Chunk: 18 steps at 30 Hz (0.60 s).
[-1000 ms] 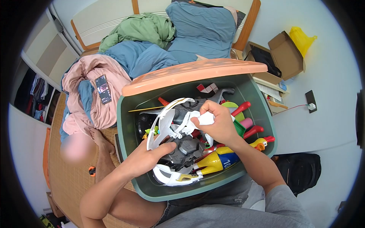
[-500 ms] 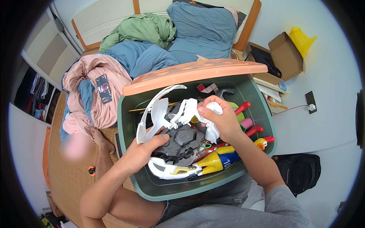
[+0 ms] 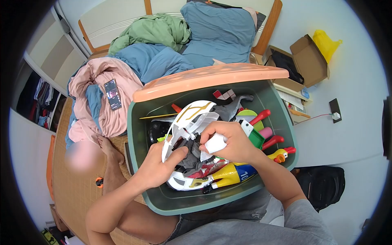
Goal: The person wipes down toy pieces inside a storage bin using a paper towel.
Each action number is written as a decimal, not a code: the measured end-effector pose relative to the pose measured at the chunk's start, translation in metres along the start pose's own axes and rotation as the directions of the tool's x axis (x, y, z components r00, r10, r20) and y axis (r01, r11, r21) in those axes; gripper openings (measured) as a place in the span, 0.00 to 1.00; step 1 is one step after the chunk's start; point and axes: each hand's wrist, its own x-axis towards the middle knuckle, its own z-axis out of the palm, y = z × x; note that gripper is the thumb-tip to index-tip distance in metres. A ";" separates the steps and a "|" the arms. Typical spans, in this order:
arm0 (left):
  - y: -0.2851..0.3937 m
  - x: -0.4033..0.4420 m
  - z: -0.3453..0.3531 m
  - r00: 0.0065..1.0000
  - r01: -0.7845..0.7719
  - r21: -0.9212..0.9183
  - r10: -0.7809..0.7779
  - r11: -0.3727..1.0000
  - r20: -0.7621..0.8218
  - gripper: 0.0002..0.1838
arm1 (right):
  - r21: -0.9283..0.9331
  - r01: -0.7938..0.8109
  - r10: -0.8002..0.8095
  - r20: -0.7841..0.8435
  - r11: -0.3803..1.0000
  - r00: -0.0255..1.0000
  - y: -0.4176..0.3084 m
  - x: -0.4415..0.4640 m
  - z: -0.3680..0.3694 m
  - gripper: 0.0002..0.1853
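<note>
My left hand (image 3: pixel 153 167) grips a white-and-grey plastic toy (image 3: pixel 194 112) with gold trim, held over an open green storage bin (image 3: pixel 289 122). Its curved white shell rises above the thumb, and grey jointed parts show inside. My right hand (image 3: pixel 234 143) pinches a crumpled white tissue (image 3: pixel 215 143) against the toy's grey middle; the fingertips are partly hidden. Below and to the right, a yellow rubber chicken (image 3: pixel 228 174) in a blue shirt marked 10 lies in the bin. Red-handled toys (image 3: pixel 260 117) and a green toy piece (image 3: pixel 256 139) are beside my right hand.
The bin's orange lid (image 3: pixel 212 79) stands tilted up along the far side. A phone (image 3: pixel 113 94) lies on pink bedding (image 3: pixel 122 75) at left. Right of the bin are a cardboard box (image 3: pixel 312 61) and a black backpack (image 3: pixel 320 188). A person's bare foot (image 3: pixel 110 151) rests on the mat.
The toy has turned in my left hand, so its gold-trimmed white outer shell now faces up. My right hand moved down and left, bringing the tissue from the upper white part to the grey middle.
</note>
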 end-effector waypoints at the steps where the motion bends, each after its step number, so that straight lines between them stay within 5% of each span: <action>1: 0.001 0.001 0.000 1.000 -0.008 -0.005 0.008 1.000 -0.007 0.16 | 0.020 -0.045 0.045 -0.016 0.999 0.999 0.000 0.000 -0.001 0.10; 11: 0.007 0.000 0.006 0.984 0.106 0.051 -0.112 0.993 0.136 0.19 | -0.104 0.140 -0.142 -0.019 0.985 0.990 0.009 -0.008 0.013 0.12; 18: 0.002 0.004 0.004 0.973 0.200 -0.064 -0.191 0.978 0.127 0.20 | -0.119 0.160 -0.124 0.262 0.980 0.957 -0.001 -0.003 -0.007 0.17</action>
